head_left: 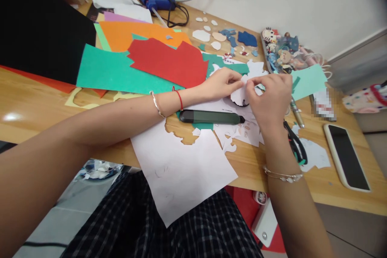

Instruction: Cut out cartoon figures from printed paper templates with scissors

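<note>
My left hand (226, 82) and my right hand (269, 96) meet over the desk, both closed on a small white paper cutout (240, 95). Thumb and fingers of each hand pinch its upper part; the fingertips partly cover it. Below my left wrist lies a dark green pen-shaped tool (213, 117) with a black tip. A printed white sheet (252, 131) is spread beneath the hands. Closer to my lap, a white sheet with a ragged cut-out edge (184, 169) hangs over the desk edge. Black-handled scissors (298, 145) lie partly hidden beside my right wrist.
Red (172, 60), green (117, 69) and orange (145, 32) sheets cover the left side. Behind are a blue glue gun (157, 2) and several small cut pieces (219, 36). A tray of trinkets (284, 50) stands at back right, a phone (346, 157) at front right.
</note>
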`<state>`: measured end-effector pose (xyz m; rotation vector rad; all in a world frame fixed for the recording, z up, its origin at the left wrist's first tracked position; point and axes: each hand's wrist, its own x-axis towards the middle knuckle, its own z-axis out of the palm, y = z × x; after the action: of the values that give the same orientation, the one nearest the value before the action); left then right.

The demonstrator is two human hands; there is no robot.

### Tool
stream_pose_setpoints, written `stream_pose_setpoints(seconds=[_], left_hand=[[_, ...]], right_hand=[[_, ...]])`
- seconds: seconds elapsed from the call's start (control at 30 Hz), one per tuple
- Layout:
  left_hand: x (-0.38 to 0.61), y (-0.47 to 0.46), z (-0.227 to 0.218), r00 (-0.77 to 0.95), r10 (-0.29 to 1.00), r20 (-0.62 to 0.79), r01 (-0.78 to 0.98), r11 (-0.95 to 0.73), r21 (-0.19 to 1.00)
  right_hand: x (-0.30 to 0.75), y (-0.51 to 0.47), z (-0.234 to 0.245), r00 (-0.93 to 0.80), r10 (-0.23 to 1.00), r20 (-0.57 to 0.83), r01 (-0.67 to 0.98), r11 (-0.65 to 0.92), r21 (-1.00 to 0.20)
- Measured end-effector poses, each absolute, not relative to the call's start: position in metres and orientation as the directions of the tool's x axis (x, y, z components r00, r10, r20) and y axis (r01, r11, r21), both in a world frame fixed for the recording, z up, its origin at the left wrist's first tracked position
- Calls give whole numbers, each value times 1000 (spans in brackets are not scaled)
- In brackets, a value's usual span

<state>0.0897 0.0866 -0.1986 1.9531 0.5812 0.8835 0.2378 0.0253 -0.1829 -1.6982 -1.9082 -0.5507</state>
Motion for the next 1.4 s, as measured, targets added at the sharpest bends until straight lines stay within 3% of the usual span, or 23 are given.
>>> stream_pose_setpoints(seconds=[1.4], left_hand=[[93, 89, -202, 634, 656, 409, 41, -557, 829]], right_hand=[[245, 27, -181, -197, 800, 567, 960, 274, -53]])
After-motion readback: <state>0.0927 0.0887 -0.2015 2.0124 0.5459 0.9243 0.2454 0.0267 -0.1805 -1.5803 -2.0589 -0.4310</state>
